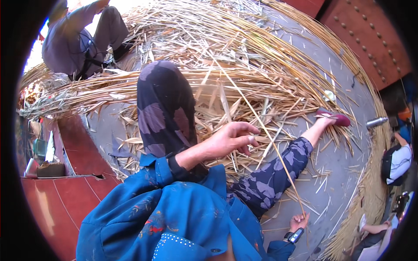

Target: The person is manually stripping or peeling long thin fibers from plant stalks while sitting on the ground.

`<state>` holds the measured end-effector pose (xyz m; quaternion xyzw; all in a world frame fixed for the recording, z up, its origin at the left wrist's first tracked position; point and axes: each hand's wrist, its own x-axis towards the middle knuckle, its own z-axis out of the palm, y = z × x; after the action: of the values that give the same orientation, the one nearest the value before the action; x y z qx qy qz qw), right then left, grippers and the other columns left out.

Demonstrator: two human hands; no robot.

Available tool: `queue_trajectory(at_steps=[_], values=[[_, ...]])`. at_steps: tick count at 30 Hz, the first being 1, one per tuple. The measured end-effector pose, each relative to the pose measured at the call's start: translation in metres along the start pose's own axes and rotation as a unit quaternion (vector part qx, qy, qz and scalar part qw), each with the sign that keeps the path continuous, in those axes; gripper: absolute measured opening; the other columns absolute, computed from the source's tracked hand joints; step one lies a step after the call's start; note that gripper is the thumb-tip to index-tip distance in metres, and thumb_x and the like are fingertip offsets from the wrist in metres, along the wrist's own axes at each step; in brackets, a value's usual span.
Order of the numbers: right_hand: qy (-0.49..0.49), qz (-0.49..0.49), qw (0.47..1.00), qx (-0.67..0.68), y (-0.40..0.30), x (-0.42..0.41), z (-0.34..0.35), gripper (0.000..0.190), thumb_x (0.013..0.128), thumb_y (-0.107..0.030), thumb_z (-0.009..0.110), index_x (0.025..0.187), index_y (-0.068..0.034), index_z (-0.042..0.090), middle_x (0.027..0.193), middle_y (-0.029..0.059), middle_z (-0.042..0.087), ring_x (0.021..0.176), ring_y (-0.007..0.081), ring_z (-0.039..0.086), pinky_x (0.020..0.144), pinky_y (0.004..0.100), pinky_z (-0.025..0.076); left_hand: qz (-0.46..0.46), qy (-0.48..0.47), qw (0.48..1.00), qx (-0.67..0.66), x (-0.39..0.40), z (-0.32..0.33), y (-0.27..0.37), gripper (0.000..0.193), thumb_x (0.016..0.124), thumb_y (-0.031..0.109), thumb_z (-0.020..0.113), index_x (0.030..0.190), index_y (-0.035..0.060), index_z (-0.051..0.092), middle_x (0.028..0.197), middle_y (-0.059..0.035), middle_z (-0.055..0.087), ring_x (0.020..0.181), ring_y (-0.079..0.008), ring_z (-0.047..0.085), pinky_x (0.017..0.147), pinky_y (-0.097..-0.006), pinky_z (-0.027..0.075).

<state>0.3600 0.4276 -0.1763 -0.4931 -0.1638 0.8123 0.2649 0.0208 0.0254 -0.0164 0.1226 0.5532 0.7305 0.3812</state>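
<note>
My right hand point(298, 222), low on the right with a watch at its wrist, pinches the lower end of a long thin reed stalk point(251, 106). The stalk runs slantwise up and left, across my outstretched leg and over the heap. Above my lap is my left hand point(240, 138), its fingers loosely curled and apart, holding nothing. Its fingertips are close to the stalk; whether they touch it cannot be told. Dry reed stalks and husks point(209, 127) lie beyond, behind my bent knee point(163, 107) and up to my shoe point(341, 119).
At upper left a person point(70, 45) sits beside the heap. Red studded metal doors point(365, 42) stand at upper right. A metal flask point(376, 122) is near the reed bundle point(359, 208) along the right. More people point(398, 163) are at the far right. Red boards point(65, 199) lie at left.
</note>
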Motion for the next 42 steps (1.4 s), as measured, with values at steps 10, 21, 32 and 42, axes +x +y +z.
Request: queue_trajectory(at_steps=[10, 21, 32, 42], values=[[-0.117, -0.056, 0.992, -0.001, -0.022, -0.01, 0.078, 0.021, 0.094, -0.022, 0.043, 0.089, -0.004, 0.052, 0.062, -0.002, 0.044, 0.05, 0.0073, 0.043, 0.046, 0.022, 0.041, 0.0, -0.012, 1.0, 0.019, 0.001, 0.001, -0.001, 0.035, 0.093, 0.02, 0.053, 0.12, 0.0002, 0.048, 0.1, -0.0112, 0.064, 0.078, -0.0134, 0.062, 0.073, -0.0269, 0.051], [-0.257, -0.104, 0.955, -0.107, -0.047, -0.027, 0.295, 0.03, 0.094, -0.016, 0.046, 0.115, 0.005, 0.048, 0.066, 0.001, 0.046, 0.06, 0.0106, 0.044, 0.057, 0.022, 0.043, 0.009, -0.041, 0.999, 0.009, -0.002, -0.002, 0.001, 0.037, 0.093, 0.021, 0.051, 0.122, -0.0016, 0.045, 0.103, -0.0109, 0.062, 0.08, -0.0123, 0.06, 0.075, -0.0275, 0.051], [-0.528, 0.059, 0.758, -0.378, 0.201, -0.035, 0.54, 0.037, 0.094, -0.029, 0.048, 0.112, 0.003, 0.047, 0.109, 0.0251, 0.057, 0.093, 0.0321, 0.062, 0.072, 0.0353, 0.055, 0.046, 0.01, 0.999, 0.021, -0.003, -0.001, -0.011, 0.033, 0.094, 0.016, 0.05, 0.12, -0.0035, 0.046, 0.098, -0.0101, 0.062, 0.077, -0.0107, 0.058, 0.071, -0.0262, 0.05], [-0.433, 0.027, 0.668, -0.605, 0.239, 0.007, 0.42, 0.036, 0.092, -0.029, 0.051, 0.112, 0.0, 0.055, 0.096, 0.013, 0.065, 0.079, 0.0176, 0.066, 0.065, 0.0261, 0.053, 0.115, 0.037, 0.99, 0.078, -0.003, 0.004, -0.008, 0.024, 0.088, 0.007, 0.052, 0.11, -0.0019, 0.051, 0.074, -0.0075, 0.06, 0.065, -0.0128, 0.061, 0.059, -0.0287, 0.049]])
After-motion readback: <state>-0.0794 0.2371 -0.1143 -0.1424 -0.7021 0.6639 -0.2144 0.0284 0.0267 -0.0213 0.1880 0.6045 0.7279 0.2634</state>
